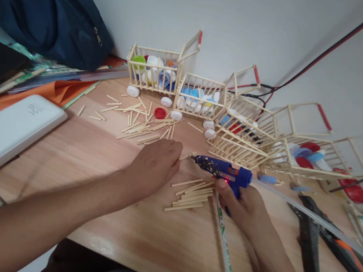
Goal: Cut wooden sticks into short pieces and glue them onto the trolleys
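My right hand [242, 205] is wrapped round the handle of a blue glue gun [222, 169], with a long clear glue stick [294, 207] running out of its back. The gun's nozzle points left at the tip of a short wooden stick [184, 156]. My left hand [160, 162] pinches this stick; its fingertips are partly hidden. Below the nozzle lies a small pile of short wooden sticks [192, 196]. A thin wrapper with green print [226, 253] runs down from beside my right hand; whether the hand touches it I cannot tell.
Several miniature stick carts [203, 84] holding bottle caps line the wall. Loose sticks [135, 122] and a red cap [160, 113] lie before them. A white power bank [13, 128] and dark backpack [50, 5] are left; a black-handled tool [311, 248] is right.
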{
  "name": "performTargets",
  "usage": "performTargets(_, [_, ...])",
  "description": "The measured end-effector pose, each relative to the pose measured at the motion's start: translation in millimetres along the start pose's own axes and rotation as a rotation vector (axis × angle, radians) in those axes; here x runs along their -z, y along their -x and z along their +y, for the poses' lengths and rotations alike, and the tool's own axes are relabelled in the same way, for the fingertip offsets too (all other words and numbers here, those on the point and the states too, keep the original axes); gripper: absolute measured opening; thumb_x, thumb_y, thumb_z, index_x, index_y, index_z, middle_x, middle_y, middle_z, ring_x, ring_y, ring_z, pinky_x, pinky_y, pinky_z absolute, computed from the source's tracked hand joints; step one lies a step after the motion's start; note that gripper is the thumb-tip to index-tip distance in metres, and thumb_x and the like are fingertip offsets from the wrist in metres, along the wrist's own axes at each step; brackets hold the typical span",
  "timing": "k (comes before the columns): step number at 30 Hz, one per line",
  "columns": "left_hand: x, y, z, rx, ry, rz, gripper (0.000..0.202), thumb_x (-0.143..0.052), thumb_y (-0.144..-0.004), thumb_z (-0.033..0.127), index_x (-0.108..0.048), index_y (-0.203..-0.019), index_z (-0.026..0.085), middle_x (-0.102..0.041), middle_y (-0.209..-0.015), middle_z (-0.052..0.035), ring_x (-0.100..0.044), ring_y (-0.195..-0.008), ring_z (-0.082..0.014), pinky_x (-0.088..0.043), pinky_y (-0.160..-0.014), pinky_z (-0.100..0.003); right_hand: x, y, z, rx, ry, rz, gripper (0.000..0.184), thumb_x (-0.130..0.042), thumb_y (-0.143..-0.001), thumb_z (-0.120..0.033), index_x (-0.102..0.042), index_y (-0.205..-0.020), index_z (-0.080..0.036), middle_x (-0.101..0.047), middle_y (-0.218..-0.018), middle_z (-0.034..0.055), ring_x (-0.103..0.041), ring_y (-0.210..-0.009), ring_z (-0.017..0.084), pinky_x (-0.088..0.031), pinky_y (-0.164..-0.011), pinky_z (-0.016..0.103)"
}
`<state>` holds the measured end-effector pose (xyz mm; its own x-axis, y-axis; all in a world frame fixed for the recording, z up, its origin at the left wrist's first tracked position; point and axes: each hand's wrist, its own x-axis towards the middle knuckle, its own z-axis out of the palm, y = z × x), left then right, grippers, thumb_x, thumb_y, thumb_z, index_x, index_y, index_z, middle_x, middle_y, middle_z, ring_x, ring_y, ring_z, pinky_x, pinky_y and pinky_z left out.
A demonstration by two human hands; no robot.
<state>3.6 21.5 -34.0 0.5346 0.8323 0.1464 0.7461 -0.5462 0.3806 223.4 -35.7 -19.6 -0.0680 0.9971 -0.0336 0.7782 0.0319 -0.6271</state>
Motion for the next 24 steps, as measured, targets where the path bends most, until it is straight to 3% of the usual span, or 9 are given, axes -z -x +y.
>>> performTargets(17, [0.1, -1, 1, 0.01, -0.02, 0.002, 0.008, -0.046, -0.085, 0.015, -0.053, -0.082, 0.017, -0.059, -0.079, -0.0045, -0.054, -0.078, -0.02, -0.037, -0.065, -0.031, 0, 1, -1, -0.01, -0.04, 0.017, 0.048, -0.043, -0.086, -0.057, -0.043, -0.052, -0.023, -0.043, -0.044, -0.0003, -0.047, -0.051, 0.016, -0.033, -0.044, 0.025])
performTargets(24, [0.3, 0, 2, 0.002, -0.015, 0.004, 0.009, -0.046, -0.084, 0.014, -0.053, -0.08, 0.017, -0.059, -0.078, -0.0042, -0.054, -0.077, -0.0197, -0.038, -0.065, -0.031, 0, 6, 13, -0.165, -0.205, -0.085, 0.052, -0.039, -0.087, -0.064, -0.048, -0.062, -0.019, -0.047, -0.052, -0.0007, -0.042, -0.048, 0.011, -0.03, -0.044, 0.024])
